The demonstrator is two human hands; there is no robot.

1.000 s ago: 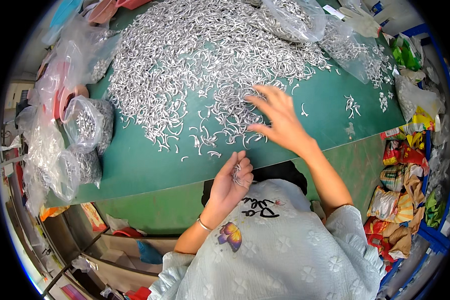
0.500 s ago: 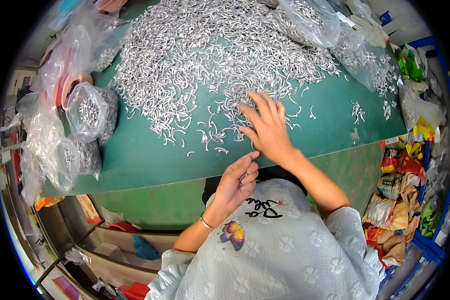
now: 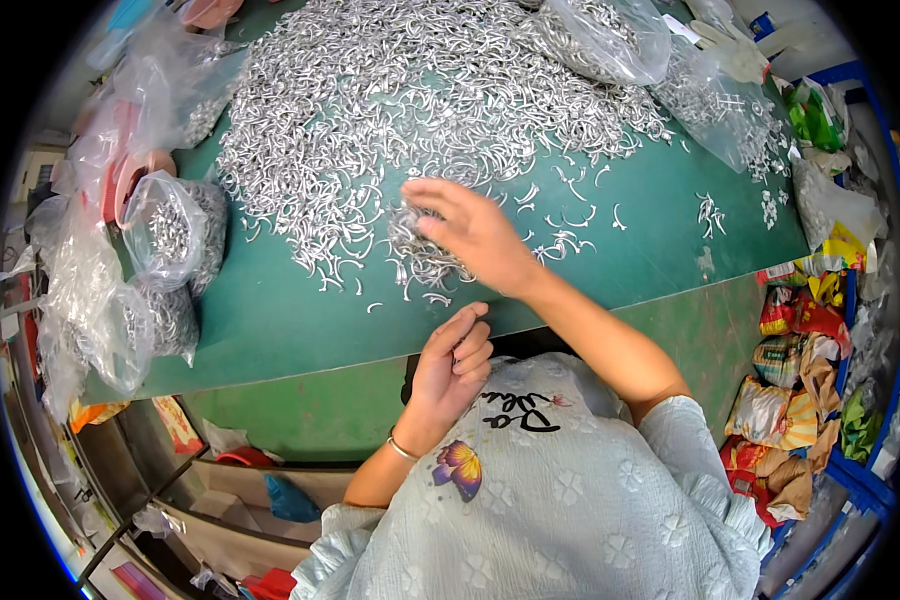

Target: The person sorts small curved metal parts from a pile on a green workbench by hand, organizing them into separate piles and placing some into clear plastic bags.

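Note:
A large heap of small, curved silver metal pieces (image 3: 360, 90) covers the far and middle part of a green tabletop (image 3: 270, 320). My right hand (image 3: 480, 240) reaches over the near edge of the heap, palm down. Its fingers are apart and touch a small cluster of the pieces (image 3: 420, 262). Close to the table's near edge, my left hand (image 3: 453, 365) is held with its fingers curled in toward the palm. Whatever lies inside those fingers is hidden.
Clear plastic bags of metal pieces (image 3: 175, 235) stand at the table's left side. More filled bags (image 3: 610, 45) lie at the far right, near scattered small pieces (image 3: 710, 215). Blue-framed shelving with colourful packages (image 3: 770, 405) stands to the right. Wooden compartments (image 3: 240, 500) are at lower left.
My right hand has swept left across the near edge of the heap, bunching pieces into a cluster and leaving loose ones to its right. My left hand has shifted slightly left, still curled.

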